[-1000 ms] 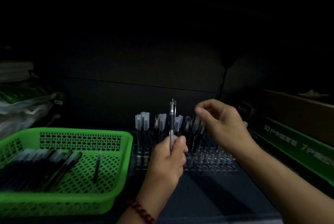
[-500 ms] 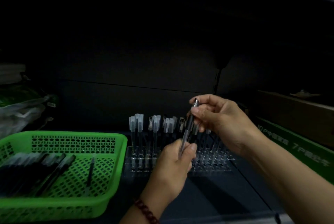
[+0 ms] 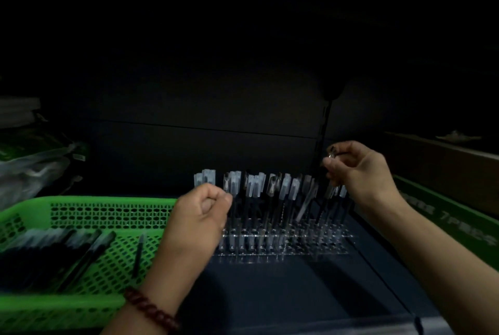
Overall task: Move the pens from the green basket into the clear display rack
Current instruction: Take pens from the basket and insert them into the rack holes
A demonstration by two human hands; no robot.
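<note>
Right hand [image 3: 361,172] pinches a pen [image 3: 322,189] above the rack [image 3: 318,243]; left hand [image 3: 199,216] is clenched, seemingly empty. Tilted, it could miss its hole and knock neighbours just left

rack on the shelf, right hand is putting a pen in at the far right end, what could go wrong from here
1. The pens already standing in the clear display rack are crowded; the right hand lowering its pen could knock a neighbour askew.
2. One standing pen already leans, so it may block a hole.
3. The scene is dim and the holes are hard to see, so the tip may miss.
</note>
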